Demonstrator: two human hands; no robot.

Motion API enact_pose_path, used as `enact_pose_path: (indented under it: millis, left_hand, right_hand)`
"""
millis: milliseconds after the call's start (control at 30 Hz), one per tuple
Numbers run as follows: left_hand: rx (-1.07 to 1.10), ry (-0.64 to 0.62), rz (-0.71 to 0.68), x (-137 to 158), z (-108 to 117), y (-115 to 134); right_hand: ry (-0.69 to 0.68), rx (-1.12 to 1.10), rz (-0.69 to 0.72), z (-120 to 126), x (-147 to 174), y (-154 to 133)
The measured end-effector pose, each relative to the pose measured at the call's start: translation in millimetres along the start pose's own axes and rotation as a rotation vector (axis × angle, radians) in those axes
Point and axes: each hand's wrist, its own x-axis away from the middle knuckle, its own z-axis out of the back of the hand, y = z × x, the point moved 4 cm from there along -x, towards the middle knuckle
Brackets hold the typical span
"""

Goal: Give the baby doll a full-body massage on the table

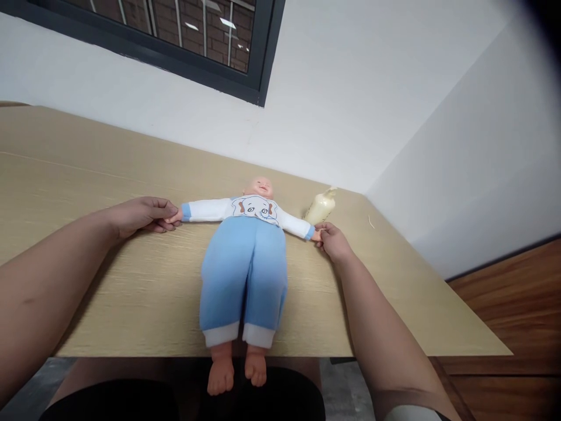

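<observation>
A baby doll (245, 257) in a white top with an animal face and blue trousers lies on its back on the table. Its head points to the wall and its bare feet hang past the near edge. Both its arms are stretched out sideways. My left hand (146, 216) pinches the doll's hand on the left. On the other side, my right hand (333, 241) has its fingers closed round the doll's other hand. Just beyond my right hand stands a pale yellow pump bottle (322, 206), slightly tilted in view.
The light wooden table (144, 298) meets a white wall (324, 111) at the back. A dark-framed window (258, 88) is set in that wall. A thin pale strip (370, 221) lies right of the bottle. Brown wooden panelling (517, 304) stands at the right.
</observation>
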Motion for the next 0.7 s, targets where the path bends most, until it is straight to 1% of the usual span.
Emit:
enact_pose_path:
  millis: [267, 367, 500, 633, 700]
  left_hand:
    - [-0.011, 0.022, 0.009, 1.5, -1.0, 1.0]
    - [-0.019, 0.063, 0.005, 2.4, -1.4, 2.2]
    - [-0.020, 0.075, 0.008, 3.6, -2.6, 3.6]
    - [-0.034, 0.081, 0.020, 5.5, -4.4, 5.5]
    - [-0.051, 0.120, -0.006, 6.5, -4.3, 7.4]
  right_hand:
    - [-0.156, 0.045, 0.022, 4.8, 13.2, -16.7]
    - [-0.186, 0.051, 0.048, 1.9, 16.9, -22.6]
    - [-0.198, 0.053, 0.075, -5.4, 18.0, -25.1]
    - [-0.175, 0.046, 0.089, -7.5, 16.8, -24.1]
    - [-0.159, 0.039, 0.089, -6.9, 15.7, -23.0]
